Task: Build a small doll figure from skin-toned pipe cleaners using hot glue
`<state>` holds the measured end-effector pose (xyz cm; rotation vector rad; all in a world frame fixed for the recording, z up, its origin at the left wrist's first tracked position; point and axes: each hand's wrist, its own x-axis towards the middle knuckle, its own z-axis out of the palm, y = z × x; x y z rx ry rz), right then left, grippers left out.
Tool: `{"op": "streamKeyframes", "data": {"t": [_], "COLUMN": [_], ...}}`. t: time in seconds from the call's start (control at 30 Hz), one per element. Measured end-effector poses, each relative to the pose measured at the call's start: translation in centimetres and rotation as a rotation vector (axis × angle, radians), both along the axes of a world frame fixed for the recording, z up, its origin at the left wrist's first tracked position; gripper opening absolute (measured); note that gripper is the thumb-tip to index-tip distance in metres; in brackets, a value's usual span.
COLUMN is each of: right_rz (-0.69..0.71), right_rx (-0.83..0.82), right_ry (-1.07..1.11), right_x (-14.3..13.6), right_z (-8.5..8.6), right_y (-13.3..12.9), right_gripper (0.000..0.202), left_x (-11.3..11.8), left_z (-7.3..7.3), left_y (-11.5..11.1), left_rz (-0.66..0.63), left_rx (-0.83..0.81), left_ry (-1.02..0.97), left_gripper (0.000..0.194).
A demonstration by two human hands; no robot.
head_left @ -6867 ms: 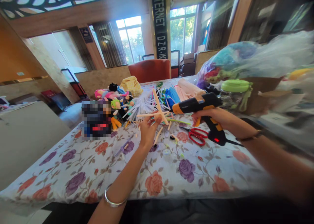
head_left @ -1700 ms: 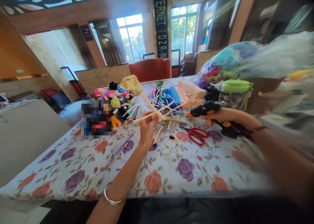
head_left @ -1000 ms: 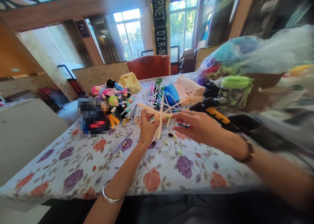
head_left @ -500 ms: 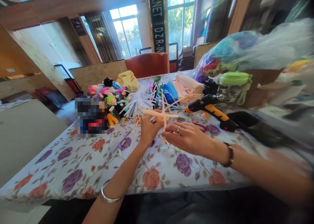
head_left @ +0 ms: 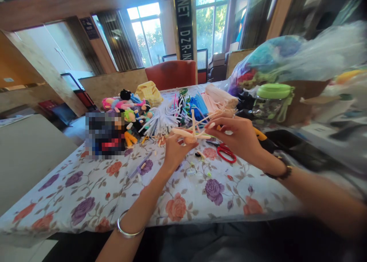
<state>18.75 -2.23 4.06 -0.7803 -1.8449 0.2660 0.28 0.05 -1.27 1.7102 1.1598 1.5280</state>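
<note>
Cream-coloured fuzzy stems are joined into a branching piece (head_left: pixel 194 125), held above the table. My left hand (head_left: pixel 177 149) is closed round its lower part, with the thumb and fingers pinching it. To the right, my right hand (head_left: pixel 233 135) has its thumb and index finger closed on the tip of one of the piece's stems. Red-handled scissors (head_left: pixel 226 153) lie on the table just below my right hand. A glue gun (head_left: pixel 262 137) is mostly hidden behind that hand.
Behind the hands lie white stems (head_left: pixel 163 120), blue stems (head_left: pixel 200 106) and pale pink stems (head_left: pixel 219 97). Small dolls (head_left: pixel 130 116) are at the left. A green-lidded jar (head_left: pixel 272 95) and a large plastic bag (head_left: pixel 286 59) stand at the right. The tablecloth (head_left: pixel 114 193) is floral.
My right hand has moved up and right, from the piece's lower stem to a stem at its right. The scissors show more, the glue gun less. My left hand has kept its hold.
</note>
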Motion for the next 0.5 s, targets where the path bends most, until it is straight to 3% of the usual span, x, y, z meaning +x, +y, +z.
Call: {"op": "streamKeyframes", "data": {"t": [0.27, 0.5], "right_rz": [0.053, 0.107], "right_rx": [-0.051, -0.022], "right_ry": [0.169, 0.231], "right_x": [0.2, 0.0], "right_z": [-0.9, -1.9], "right_y": [1.8, 2.5], "right_gripper": [0.007, 0.005], "left_x": [0.0, 0.1], "left_z": [-0.1, 0.6], "left_y": [0.1, -0.4], "left_rz": [-0.015, 0.071], "left_rx": [0.128, 0.27], "left_ry": [0.055, 0.167], "left_gripper": [0.032, 0.031]}}
